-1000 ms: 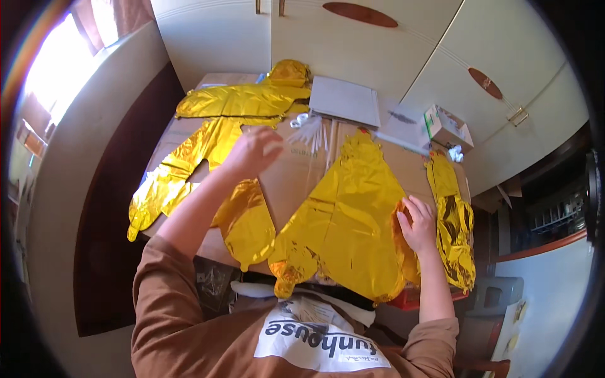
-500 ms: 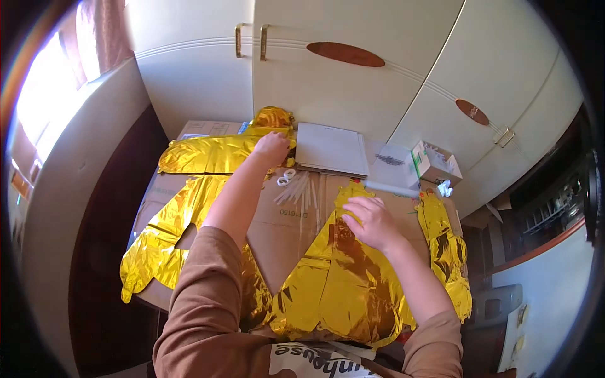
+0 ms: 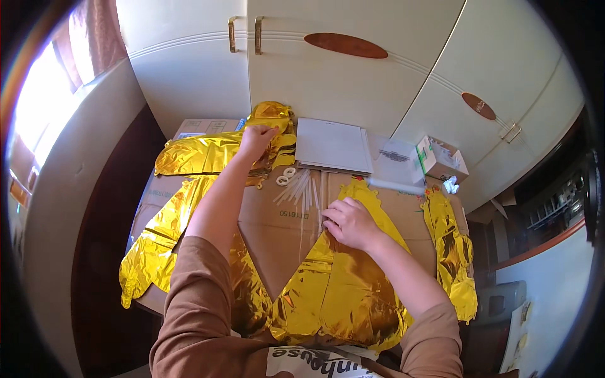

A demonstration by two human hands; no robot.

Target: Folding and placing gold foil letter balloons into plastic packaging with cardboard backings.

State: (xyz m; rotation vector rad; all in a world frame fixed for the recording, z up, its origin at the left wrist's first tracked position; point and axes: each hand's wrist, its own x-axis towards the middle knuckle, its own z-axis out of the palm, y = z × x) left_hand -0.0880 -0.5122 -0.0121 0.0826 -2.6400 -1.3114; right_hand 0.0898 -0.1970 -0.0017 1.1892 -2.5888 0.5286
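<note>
Two hands: both on gold foil.
Right hand (image 3: 348,222): fingers curled, pressing the near foil balloon (image 3: 343,286) on the cardboard (image 3: 277,230).
Left hand (image 3: 255,140): gripping the far foil balloon (image 3: 208,154).
Foil balloons: about five.
Straws (image 3: 301,189): a dozen-odd, loose.
Risk: the reaching sleeve could crease foil or scatter straws.
White box (image 3: 441,159): one.

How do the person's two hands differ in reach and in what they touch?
The left hand stretches far across to the gold foil balloon at the back; the right hand stays near, pressing the front gold foil balloon. The left arm is extended, the right bent. Both touch gold foil.
</note>
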